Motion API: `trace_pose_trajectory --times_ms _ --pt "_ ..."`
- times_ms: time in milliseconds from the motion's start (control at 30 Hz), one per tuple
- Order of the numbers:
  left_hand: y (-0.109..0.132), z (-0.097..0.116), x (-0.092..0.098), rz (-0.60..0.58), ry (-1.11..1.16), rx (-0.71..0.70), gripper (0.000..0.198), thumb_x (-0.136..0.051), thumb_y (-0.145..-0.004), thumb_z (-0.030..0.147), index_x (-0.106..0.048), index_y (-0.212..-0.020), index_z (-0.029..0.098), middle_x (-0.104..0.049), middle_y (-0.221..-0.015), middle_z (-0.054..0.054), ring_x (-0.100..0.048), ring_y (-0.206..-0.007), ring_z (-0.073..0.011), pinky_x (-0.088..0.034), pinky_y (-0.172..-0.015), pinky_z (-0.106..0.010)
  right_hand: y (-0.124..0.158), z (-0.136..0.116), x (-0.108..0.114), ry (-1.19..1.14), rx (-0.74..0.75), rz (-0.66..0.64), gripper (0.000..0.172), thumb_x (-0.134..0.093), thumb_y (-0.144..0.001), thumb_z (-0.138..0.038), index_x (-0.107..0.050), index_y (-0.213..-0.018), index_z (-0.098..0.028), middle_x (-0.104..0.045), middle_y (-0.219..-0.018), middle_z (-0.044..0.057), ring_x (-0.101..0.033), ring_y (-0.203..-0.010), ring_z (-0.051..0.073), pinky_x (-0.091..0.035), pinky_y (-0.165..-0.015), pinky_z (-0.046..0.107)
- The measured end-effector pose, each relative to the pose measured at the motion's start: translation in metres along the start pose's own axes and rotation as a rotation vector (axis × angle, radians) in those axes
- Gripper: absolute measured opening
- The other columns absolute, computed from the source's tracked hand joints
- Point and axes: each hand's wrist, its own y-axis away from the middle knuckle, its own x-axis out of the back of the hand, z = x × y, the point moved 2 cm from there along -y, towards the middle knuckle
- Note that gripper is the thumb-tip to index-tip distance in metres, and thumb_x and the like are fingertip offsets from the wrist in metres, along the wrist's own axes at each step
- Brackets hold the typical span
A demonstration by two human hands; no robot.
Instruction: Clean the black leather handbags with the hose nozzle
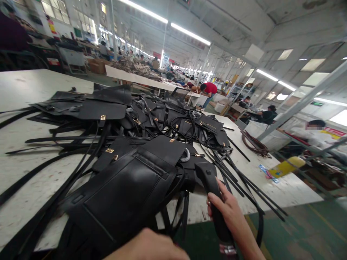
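Writing: we make out pale marks on a red-and-yellow banner (334, 132) at the right edge, but cannot read them; we find no legible brand on the bags.
Right hand (226, 207): lower right of the frame, fingers wrapped around the handle of one black handheld tool (209, 177), its head close to the bags.
Left hand (151, 247): bottom centre, cut off by the frame, near the large bag; we cannot tell whether its fingers are apart or together.
Large bag (121, 184): one, black, lying across the lower left and centre, in front of the pile.
Pile of black bags (157, 115): overlapping too much for us to count; we see at least six gold clasps (103, 117).
Beside the pile: one yellow cylinder (288, 167) and one coil of brown straps (255, 143), both right of centre.
Surface: a pale, speckled table (27, 86).
Room: a workshop with strip lights (189, 33), a green floor (303, 231) and, upper centre-right, a stooping person in red (209, 88).
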Motion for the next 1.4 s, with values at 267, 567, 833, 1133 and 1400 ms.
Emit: trace_pose_trajectory --times_ms 267,567,833,1133,1400 --pt "-0.056 -0.094 0.028 0.363 -0.783 0.003 0.059 -0.051 -0.077 0.031 -0.036 -0.132 0.019 -0.032 -0.141 -0.011 -0.025 -0.13 -0.0282 -0.021 -0.104 -0.05 -0.017 -0.038 -0.032 -0.024 -0.06 -0.428 0.058 -0.057 -0.077 -0.03 -0.036 -0.13 -0.026 -0.055 -0.061 -0.005 -0.052 -0.041 0.01 -0.043 -0.037 0.019" --pt "-0.056 -0.118 0.007 0.371 -1.019 0.011 0.095 -0.06 -0.059 0.058 -0.027 -0.137 0.014 -0.018 -0.145 -0.016 -0.011 -0.133 -0.0342 -0.005 -0.104 -0.057 -0.045 -0.023 -0.021 0.178 -0.199 -0.48 0.052 -0.053 -0.077 -0.031 -0.039 -0.128 -0.026 -0.051 -0.057 -0.006 -0.053 -0.038 0.01 -0.044 -0.034 0.019" --pt "-0.056 -0.119 0.007 0.358 -1.006 0.014 0.096 -0.061 -0.057 0.057 -0.028 -0.136 0.014 -0.019 -0.145 -0.016 -0.013 -0.132 -0.0349 -0.002 -0.103 -0.058 -0.052 -0.02 -0.017 0.159 -0.136 -0.446 0.059 -0.054 -0.076 -0.031 -0.034 -0.132 -0.025 -0.051 -0.057 -0.006 -0.053 -0.038 0.011 -0.045 -0.035 0.021" --pt "-0.057 -0.12 0.007 0.351 -0.998 0.013 0.095 -0.058 -0.059 0.059 -0.026 -0.137 0.016 -0.018 -0.145 -0.015 -0.015 -0.132 -0.0349 -0.001 -0.103 -0.057 -0.034 -0.007 -0.017 0.025 -0.191 -0.459 0.061 -0.056 -0.076 -0.029 -0.034 -0.132 -0.024 -0.052 -0.057 -0.005 -0.053 -0.039 0.01 -0.042 -0.036 0.019" --pt "-0.06 -0.117 0.01 0.356 -0.994 0.02 0.08 -0.052 -0.068 0.059 -0.026 -0.137 0.029 -0.029 -0.142 -0.013 -0.024 -0.128 -0.0346 -0.007 -0.1 -0.058 -0.06 -0.018 -0.038 -0.033 0.018 -0.213 0.062 -0.057 -0.075 -0.035 -0.034 -0.131 -0.022 -0.054 -0.058 -0.005 -0.052 -0.04 0.011 -0.045 -0.036 0.021"
